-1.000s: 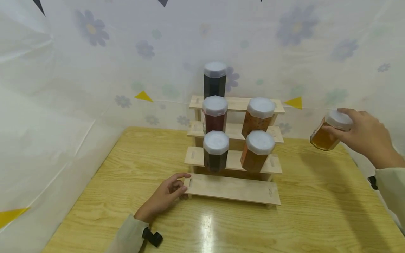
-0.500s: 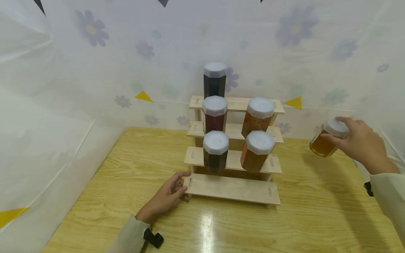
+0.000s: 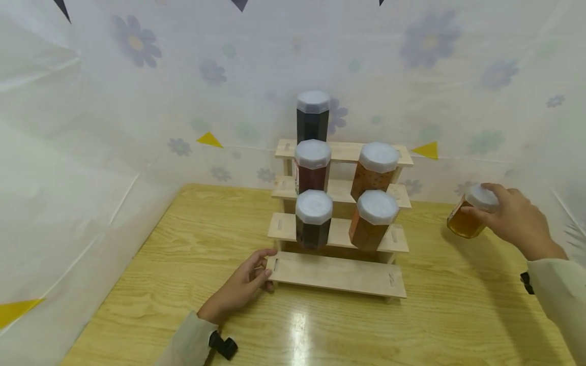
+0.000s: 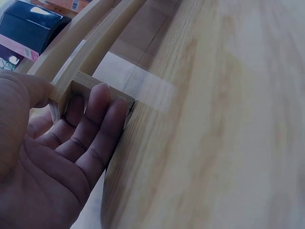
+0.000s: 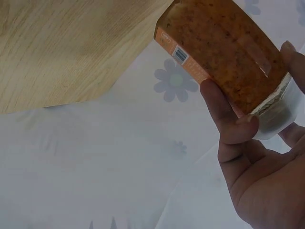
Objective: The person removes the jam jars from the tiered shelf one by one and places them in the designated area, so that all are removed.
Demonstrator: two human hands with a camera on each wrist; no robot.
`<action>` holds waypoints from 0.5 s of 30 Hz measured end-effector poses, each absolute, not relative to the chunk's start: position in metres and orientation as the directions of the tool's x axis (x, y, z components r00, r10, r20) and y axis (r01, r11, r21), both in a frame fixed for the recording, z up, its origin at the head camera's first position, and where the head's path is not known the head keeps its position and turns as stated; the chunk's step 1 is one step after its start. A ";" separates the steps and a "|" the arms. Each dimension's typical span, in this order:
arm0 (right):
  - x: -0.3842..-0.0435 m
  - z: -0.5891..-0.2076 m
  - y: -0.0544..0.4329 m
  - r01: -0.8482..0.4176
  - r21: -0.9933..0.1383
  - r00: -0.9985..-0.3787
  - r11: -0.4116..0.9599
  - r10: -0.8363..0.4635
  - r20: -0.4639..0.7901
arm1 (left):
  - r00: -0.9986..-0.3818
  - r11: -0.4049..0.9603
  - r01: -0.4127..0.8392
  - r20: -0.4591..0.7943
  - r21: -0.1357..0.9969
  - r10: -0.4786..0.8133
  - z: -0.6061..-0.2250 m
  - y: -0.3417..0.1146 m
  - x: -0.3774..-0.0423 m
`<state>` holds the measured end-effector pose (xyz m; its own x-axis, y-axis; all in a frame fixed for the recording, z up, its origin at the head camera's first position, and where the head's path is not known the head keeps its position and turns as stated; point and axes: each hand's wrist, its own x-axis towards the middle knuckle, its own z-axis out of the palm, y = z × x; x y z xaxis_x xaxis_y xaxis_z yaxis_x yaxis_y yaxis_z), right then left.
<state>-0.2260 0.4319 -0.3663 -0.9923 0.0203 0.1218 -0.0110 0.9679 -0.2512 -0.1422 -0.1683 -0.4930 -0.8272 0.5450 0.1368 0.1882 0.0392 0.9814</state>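
A tiered wooden rack (image 3: pixel 339 274) stands on the table, bearing several octagonal jars with white lids. My left hand (image 3: pixel 240 284) grips the left end of its lowest step; in the left wrist view the fingers (image 4: pixel 97 107) curl at the end of the board. Over the table's right side, my right hand (image 3: pixel 522 218) holds a jar (image 3: pixel 463 223) by its lid end. That jar is tilted, with amber-orange contents and dark specks. A barcode label (image 5: pixel 180 55) shows on its side in the right wrist view. The held jar is apart from the rack.
Dark jars (image 3: pixel 313 124) and reddish or orange jars (image 3: pixel 368 229) occupy the upper three steps. The lowest step bears no jar. A white flowered sheet (image 3: pixel 247 76) hangs behind the wood-grained table (image 3: pixel 192 239), with yellow pennants (image 3: pixel 426 150) along it.
My right hand has lowered the tilted jar toward the table and shifted it slightly left. My left hand stays at the lowest step, and the rack keeps its place.
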 end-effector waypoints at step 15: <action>-0.226 -0.382 0.431 -0.020 -0.270 -0.993 0.963 0.012 0.115 | -0.828 0.042 0.175 0.124 0.984 0.546 -0.494 -0.168 -0.142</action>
<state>-0.2261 0.4307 -0.3822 -0.9933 0.0120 0.1152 -0.0197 0.9626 -0.2702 -0.1425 -0.1680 -0.4940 -0.8284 0.5461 0.1244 0.1754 0.0421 0.9836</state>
